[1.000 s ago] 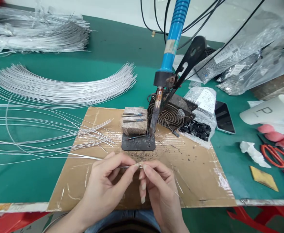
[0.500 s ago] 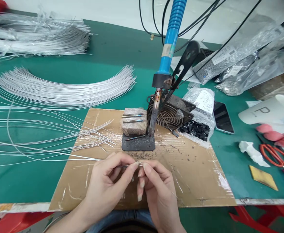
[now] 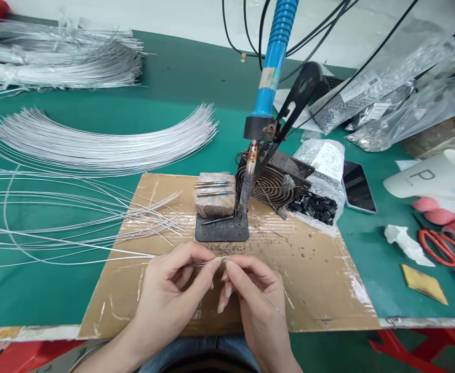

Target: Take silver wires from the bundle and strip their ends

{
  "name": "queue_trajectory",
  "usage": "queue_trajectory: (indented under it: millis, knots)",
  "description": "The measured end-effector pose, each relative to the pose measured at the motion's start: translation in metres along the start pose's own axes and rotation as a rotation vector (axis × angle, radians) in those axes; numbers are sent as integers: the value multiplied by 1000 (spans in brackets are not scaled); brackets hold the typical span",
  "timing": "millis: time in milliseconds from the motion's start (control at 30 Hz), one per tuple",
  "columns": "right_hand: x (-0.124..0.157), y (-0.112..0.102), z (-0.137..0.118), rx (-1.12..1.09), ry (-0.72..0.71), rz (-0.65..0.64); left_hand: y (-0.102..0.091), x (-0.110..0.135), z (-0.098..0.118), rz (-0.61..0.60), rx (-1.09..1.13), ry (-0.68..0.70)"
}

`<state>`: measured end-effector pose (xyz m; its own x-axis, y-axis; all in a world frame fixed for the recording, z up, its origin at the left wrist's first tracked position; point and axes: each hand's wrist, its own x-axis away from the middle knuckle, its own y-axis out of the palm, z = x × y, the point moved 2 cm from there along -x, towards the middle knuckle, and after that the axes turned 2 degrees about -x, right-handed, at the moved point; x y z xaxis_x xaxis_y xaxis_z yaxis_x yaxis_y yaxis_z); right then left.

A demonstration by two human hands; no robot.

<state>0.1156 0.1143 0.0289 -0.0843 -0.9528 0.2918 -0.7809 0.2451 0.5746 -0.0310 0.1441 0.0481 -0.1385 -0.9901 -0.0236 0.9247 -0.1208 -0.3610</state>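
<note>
My left hand (image 3: 176, 290) is closed in a pinch on a thin white wire (image 3: 134, 255) that runs off to the left across the cardboard. Close beside it, nearly fingertip to fingertip, my right hand (image 3: 252, 295) pinches a fine wire, whose silvery length (image 3: 268, 299) trails back over the hand. Fine wire ends show between the two pinches; how they join is too small to tell. Just beyond the hands stands a soldering iron (image 3: 266, 98) with a blue handle, held tip-down on a black stand (image 3: 221, 233).
Cut white wires (image 3: 75, 228) and a curved wire bundle (image 3: 106, 145) lie left. Spare tips rest on a worn block (image 3: 214, 202). A round fan (image 3: 274, 181), a bag of black parts (image 3: 314, 207), a phone (image 3: 358, 186) and red-handled scissors (image 3: 446, 248) are right.
The fingertips have parted slightly, with my right hand a little further right and more fine wire showing. The loop of white wire at the left has shifted left.
</note>
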Motion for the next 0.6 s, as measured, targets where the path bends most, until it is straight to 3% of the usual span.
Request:
queue_trajectory:
  millis: [267,600]
  knots:
    - [2,5,-7,33,22,46,-1,0,6,-2,-21,56]
    - [-9,-9,-20,42,139,-110,-2,-1,9,-33,-124,72]
